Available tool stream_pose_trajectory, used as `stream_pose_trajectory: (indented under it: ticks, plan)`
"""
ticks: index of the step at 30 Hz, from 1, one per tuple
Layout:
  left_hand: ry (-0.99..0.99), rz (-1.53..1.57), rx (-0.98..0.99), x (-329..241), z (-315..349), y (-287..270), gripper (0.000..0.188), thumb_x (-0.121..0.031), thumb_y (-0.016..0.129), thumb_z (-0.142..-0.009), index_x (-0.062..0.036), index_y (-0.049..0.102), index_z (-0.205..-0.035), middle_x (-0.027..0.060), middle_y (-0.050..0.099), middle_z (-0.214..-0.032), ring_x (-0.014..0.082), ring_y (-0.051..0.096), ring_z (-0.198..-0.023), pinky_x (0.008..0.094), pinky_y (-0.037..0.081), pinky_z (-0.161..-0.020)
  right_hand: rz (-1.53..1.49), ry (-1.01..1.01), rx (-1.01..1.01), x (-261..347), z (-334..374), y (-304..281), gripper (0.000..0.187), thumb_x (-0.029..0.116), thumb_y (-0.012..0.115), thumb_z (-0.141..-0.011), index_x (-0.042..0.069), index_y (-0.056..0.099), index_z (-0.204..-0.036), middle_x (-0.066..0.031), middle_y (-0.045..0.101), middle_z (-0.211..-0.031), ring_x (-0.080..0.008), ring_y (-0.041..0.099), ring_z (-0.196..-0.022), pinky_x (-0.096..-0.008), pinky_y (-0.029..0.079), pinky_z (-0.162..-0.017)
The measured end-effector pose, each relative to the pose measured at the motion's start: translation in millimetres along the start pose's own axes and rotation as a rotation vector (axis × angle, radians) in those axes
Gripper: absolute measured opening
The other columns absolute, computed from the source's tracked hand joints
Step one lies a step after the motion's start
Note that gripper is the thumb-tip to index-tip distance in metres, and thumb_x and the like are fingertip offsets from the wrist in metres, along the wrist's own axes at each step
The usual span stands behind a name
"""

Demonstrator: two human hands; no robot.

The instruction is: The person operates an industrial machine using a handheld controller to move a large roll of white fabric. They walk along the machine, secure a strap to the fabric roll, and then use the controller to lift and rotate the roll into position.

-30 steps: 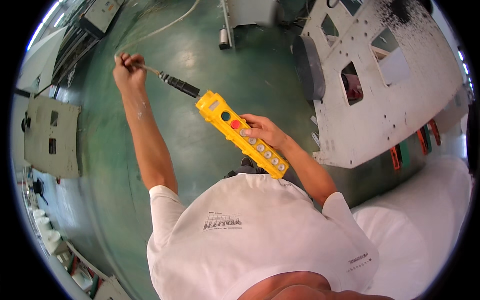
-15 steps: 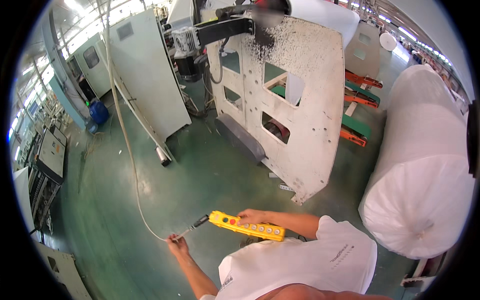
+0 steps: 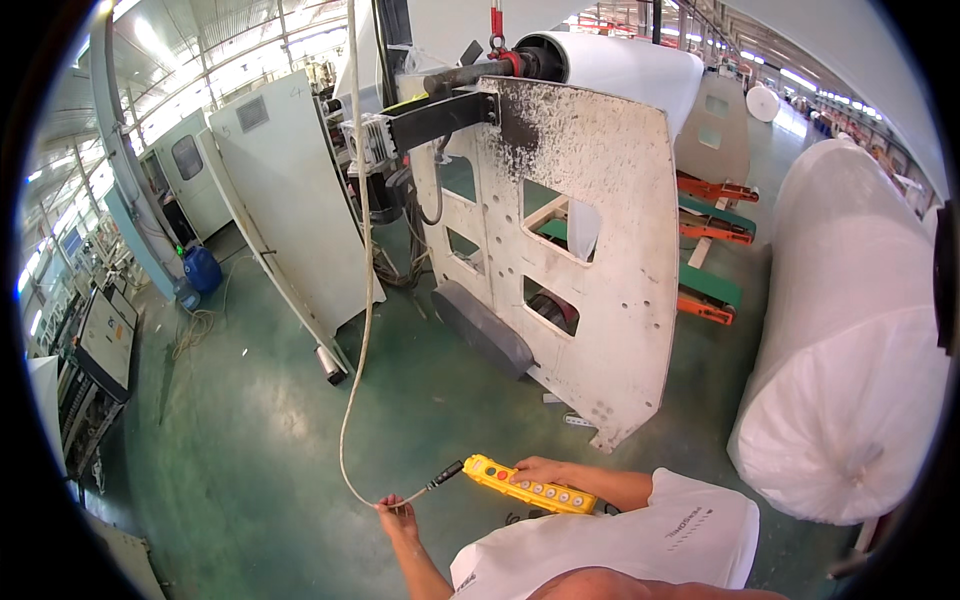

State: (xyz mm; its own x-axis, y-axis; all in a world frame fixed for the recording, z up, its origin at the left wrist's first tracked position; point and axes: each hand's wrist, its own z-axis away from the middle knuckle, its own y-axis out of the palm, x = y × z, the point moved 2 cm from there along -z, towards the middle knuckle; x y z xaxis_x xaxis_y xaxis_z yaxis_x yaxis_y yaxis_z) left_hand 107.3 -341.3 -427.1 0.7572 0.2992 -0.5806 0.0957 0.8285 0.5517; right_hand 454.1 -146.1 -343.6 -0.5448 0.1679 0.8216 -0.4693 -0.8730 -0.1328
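A yellow pendant controller (image 3: 572, 499) with a row of round push buttons and a red button lies across my right hand (image 3: 538, 470), whose fingers wrap over its upper side. Its black sleeve (image 3: 446, 474) points left, toward my left hand (image 3: 397, 512). There the fingers pinch the pale cable (image 3: 350, 420), a short way from the sleeve. From that pinch the cable bends upward and rises past the top of the picture. Beyond my hands stands a large cream machine side plate (image 3: 620, 250) with cut-out windows.
A big wrapped white roll (image 3: 830, 330) lies at the right. Behind the plate, a red lifting hook (image 3: 497, 40) hangs at the shaft of another white roll (image 3: 630, 70). A pale cabinet (image 3: 290, 190) and a blue drum (image 3: 202, 268) stand at the left, on a green floor (image 3: 250, 450).
Both hands, with the controller and cable, now appear lower and further right. The cable's hanging stretch has shifted right across the cabinet, and the red hook has come into sight.
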Motion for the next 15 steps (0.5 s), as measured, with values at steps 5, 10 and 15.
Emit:
stream_pose_trajectory:
  ticks: [5,10,15]
  plan:
    - [-0.078,0.077,-0.054,8.9,-3.3,1.6,0.036,-0.051,0.041,-0.103,-0.0178,0.055,-0.106,-0.0002,0.061,-0.115,0.0205,0.056,-0.103,0.0405,0.045,-0.089,0.047,0.036,0.009,11.3,9.6,-8.0,0.053,0.04,0.064,-0.09,0.0,0.063,-0.125,-0.0107,0.067,-0.109,-0.0169,0.061,-0.099,-0.031,0.048,-0.084]
    - [-0.142,0.131,-0.125,24.9,-3.1,-6.8,0.036,-0.049,0.038,-0.104,-0.0167,0.054,-0.112,0.0007,0.061,-0.117,0.0208,0.056,-0.103,0.0405,0.046,-0.088,0.012,0.069,0.023,0.9,15.5,-9.0,0.057,0.042,0.064,-0.089,-0.001,0.061,-0.127,-0.0129,0.067,-0.113,-0.0188,0.061,-0.103,-0.0329,0.048,-0.086]
    - [-0.158,0.12,-0.169,32.1,-3.4,-11.8,0.041,-0.051,0.038,-0.103,-0.0167,0.053,-0.119,-0.001,0.06,-0.119,0.0202,0.055,-0.102,0.0397,0.048,-0.088,0.003,0.056,0.0,2.5,22.3,-11.4,0.059,0.041,0.065,-0.088,-0.002,0.061,-0.127,-0.0132,0.067,-0.111,-0.0195,0.062,-0.101,-0.0329,0.049,-0.086]
